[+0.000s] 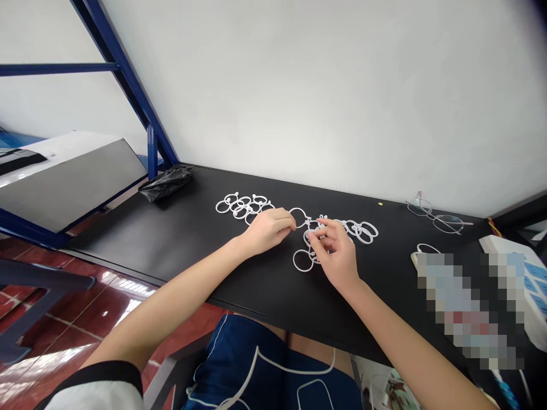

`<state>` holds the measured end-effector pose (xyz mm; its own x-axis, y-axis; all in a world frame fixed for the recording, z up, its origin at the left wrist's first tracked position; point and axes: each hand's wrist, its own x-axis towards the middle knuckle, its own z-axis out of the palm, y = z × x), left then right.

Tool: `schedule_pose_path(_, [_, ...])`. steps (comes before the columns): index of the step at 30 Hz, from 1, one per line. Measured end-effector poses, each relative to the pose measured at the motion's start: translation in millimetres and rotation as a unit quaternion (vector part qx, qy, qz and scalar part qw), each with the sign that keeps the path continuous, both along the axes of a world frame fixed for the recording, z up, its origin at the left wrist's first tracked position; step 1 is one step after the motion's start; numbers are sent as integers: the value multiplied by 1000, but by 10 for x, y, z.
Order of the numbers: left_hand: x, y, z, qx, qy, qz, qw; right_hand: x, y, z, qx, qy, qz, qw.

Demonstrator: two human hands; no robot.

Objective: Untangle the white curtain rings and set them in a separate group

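White plastic rings with small knobs lie on the black tabletop. My left hand (271,229) has its fingers curled together at the edge of a single larger-looking white ring (298,209) and seems to pinch it. My right hand (335,250) is bent inward, thumb and fingertips close together over a white ring at the cluster's left side; the fingers partly hide the contact. Below them lies another white ring (303,260). A ring group (241,206) rests left of my left hand, and more linked rings (363,232) stretch right beyond my right hand.
A crumpled black plastic bag (166,183) sits at the table's left end, beside a blue metal frame (128,85). Eyeglasses (444,219) lie at the back right. Blurred items (465,313) and a white box (532,279) occupy the right side. A white wall (320,102) stands behind.
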<state>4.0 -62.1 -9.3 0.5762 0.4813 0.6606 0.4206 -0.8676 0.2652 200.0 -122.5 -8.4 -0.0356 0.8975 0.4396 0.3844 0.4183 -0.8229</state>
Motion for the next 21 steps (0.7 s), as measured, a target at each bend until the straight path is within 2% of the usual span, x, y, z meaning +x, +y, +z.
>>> schedule_pose_path(11, [15,-43,24,-8,-5,-46,999,34,24,-58,-4,-13,-9,1000])
schedule_pose_path(21, [23,-61,44,-10,-34,-27,999,33,7,-38,-13,-12,-6,1000])
